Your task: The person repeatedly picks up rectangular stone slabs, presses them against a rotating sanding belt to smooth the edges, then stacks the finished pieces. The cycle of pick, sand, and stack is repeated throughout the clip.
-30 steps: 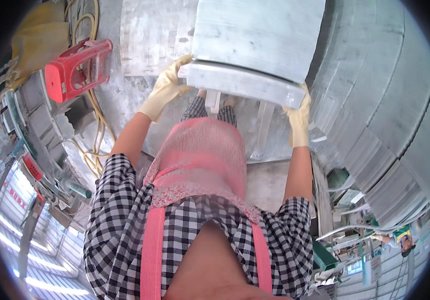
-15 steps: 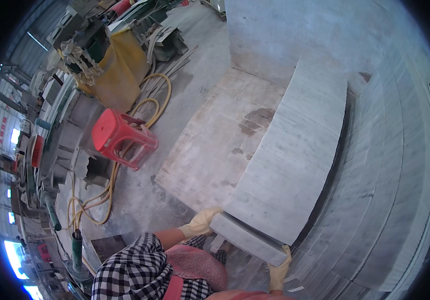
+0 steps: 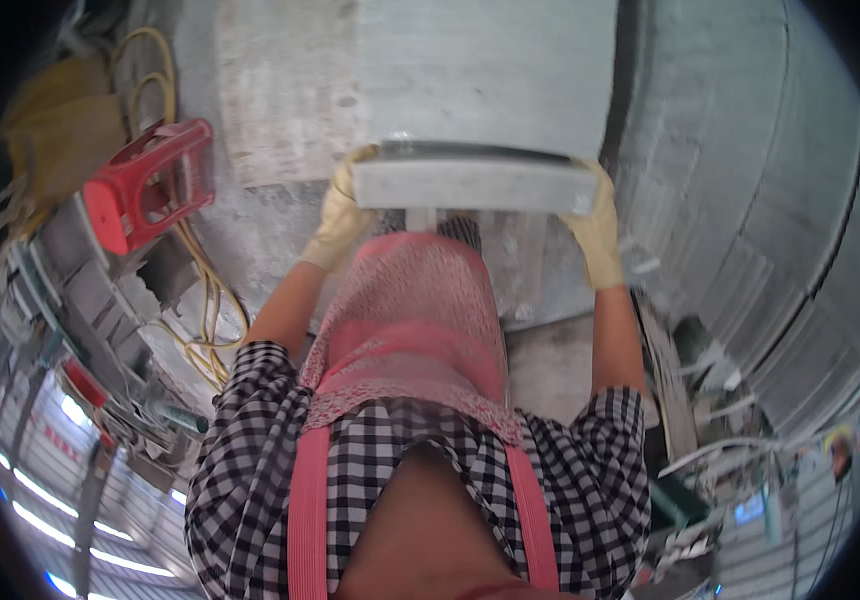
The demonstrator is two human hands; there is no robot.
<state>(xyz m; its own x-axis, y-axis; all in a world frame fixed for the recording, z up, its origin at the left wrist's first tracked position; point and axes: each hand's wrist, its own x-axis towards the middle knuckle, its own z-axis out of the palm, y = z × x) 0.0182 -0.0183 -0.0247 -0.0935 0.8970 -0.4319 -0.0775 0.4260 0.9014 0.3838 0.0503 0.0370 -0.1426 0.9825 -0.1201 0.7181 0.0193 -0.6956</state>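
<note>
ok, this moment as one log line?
left hand: holds block, left end | right hand: holds block, right end | stool: off to left

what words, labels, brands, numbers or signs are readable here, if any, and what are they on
None can be read.
Red marks on the background wall, lower left: too small and blurred.
Grey slab between gloved left hand and right hand: no lettering seen.
Red stool: no readable lettering.

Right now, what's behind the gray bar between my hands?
Just beyond the gray bar is a dark band, then a broad pale surface. Whatever lies directly behind the bar's body is covered, so I can't tell what's there.
</note>
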